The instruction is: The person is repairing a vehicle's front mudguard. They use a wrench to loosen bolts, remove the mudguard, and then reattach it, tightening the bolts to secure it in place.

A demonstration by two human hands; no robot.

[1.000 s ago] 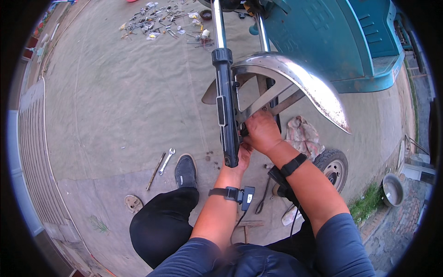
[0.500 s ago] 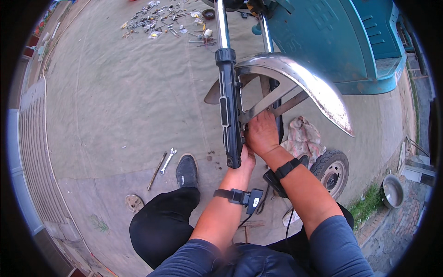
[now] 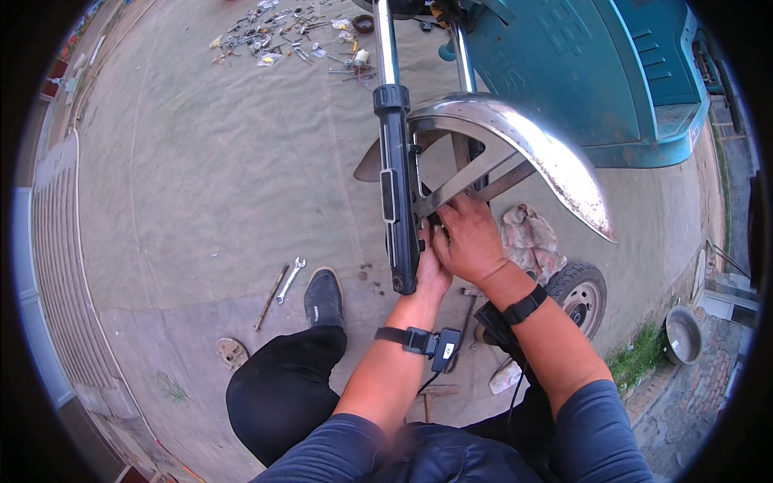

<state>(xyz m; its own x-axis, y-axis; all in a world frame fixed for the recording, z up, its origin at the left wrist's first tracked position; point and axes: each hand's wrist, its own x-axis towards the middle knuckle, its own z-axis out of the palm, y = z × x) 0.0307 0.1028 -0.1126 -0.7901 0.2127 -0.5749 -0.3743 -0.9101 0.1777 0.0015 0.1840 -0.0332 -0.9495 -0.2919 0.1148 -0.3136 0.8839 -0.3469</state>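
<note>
A front fork with a black lower leg (image 3: 397, 201) and bright tubes stands before me, with a shiny metal mudguard (image 3: 515, 129) between its legs. Flat metal stays (image 3: 471, 179) run from the mudguard to the leg's inner side. My left hand (image 3: 433, 270) is at the inner side of the black leg, fingers bent upward and partly covered. Close against it, my right hand (image 3: 473, 241) has its fingers curled in just below the stays. Both hands are closed, and whatever they grip is hidden between them and the leg.
A wheel (image 3: 578, 298) and a stained cloth (image 3: 530, 241) lie to the right. A wrench (image 3: 291, 280) and a metal rod (image 3: 271, 298) are left of my shoe, near a round metal plate (image 3: 232, 352). Scattered tools and parts (image 3: 282, 36) cover the far ground. A blue-green vehicle body (image 3: 564, 80) fills the far right.
My right hand has drawn back slightly toward me and right from the stays, its elbow swinging outward. The left hand stays by the leg, its thumb side now showing more.
</note>
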